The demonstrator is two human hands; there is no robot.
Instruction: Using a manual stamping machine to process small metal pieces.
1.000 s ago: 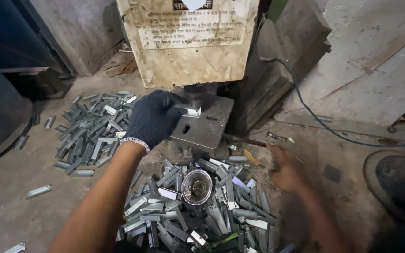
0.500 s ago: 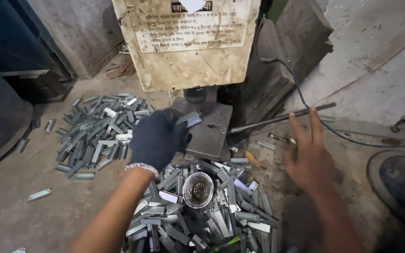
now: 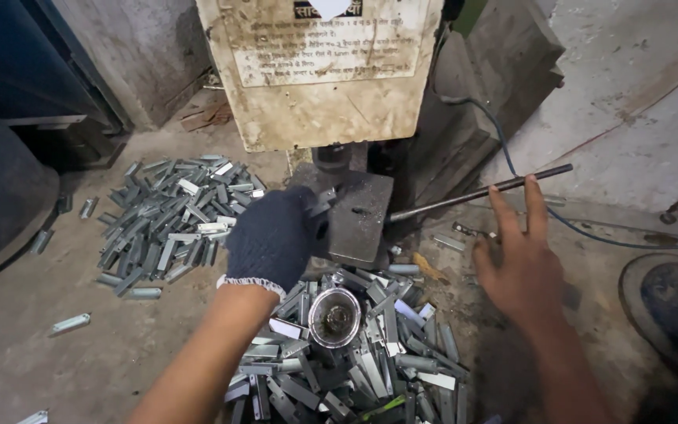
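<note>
Grimy concrete floor (image 3: 64, 369) is seen all around, with a small press (image 3: 323, 78) standing at the top middle, so it's a pretty rough workshop corner.

Two hands are counted. One, the left hand (image 3: 272, 239), is covered by a dark knit glove and is held at the left edge of the dark steel block (image 3: 359, 216) under the press; its fingers are curled, and a small metal piece (image 3: 325, 196) seems to be pinched at the fingertips, though the grip itself is mostly hidden by the glove. The other, the right hand (image 3: 523, 263), is bare, spread wide with nothing held, and is reached up toward the one long lever rod (image 3: 480, 192) without quite touching it.

Two heaps of grey metal strips are counted: one pile (image 3: 174, 224) left of the block, another pile (image 3: 355, 369) right in front, too many pieces to number. One small round tin (image 3: 334, 316) is sat on the front heap, between the forearms. A few loose strips (image 3: 71, 322) are scattered on the floor.

One blue cable (image 3: 590, 232) is run along the right side.

One worn label (image 3: 319, 39), pale and rectangular with dark print, is stuck on the cream front of the press.
</note>
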